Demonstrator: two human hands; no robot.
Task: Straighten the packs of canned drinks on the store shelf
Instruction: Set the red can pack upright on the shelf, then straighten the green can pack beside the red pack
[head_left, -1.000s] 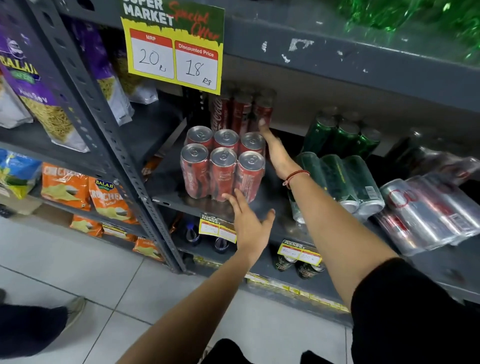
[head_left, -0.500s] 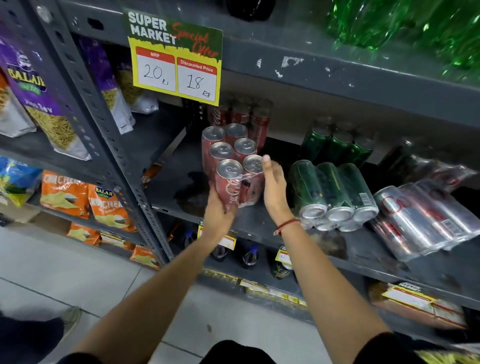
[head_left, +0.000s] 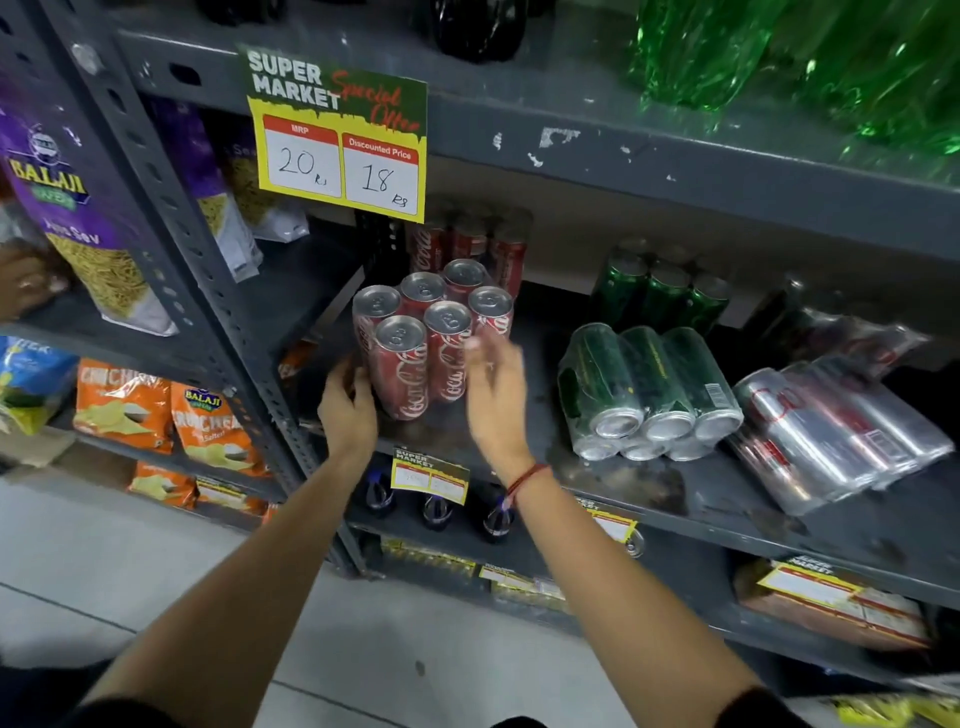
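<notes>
1. Head view, left side: snack bags (head_left: 124, 410) fill the neighbouring bay, beyond the perforated upright (head_left: 197, 270). They are outside the task.
2. Left hand (head_left: 347, 405): fingers curled against the lower left side of the red can pack (head_left: 431, 338), touching it. A closed grasp cannot be confirmed; it reads as a steadying hold.
3. Red can pack: six cans in film, standing upright near the shelf's (head_left: 649, 499) front left corner, tops showing. It sits turned slightly off square to the front edge. More red cans (head_left: 470, 244) stand behind it.
4. Right hand (head_left: 493, 384): open, fingers spread and motion-blurred, just at the pack's right face. Contact cannot be told; it holds nothing.
5. Step in hand, by judgement: squaring the red pack. The next move calls for a small twist and a push back, both hands on opposite sides.
6. Clearance: bare shelf lies to the left of the pack, up to the upright, and between it and the green can pack (head_left: 649, 389). The front edge is close; any pull forward risks overhang.
7. Right side: the green pack lies on its side, as does the silver can pack (head_left: 836, 431), which overhangs toward the front. Both appear to remain outstanding.
</notes>
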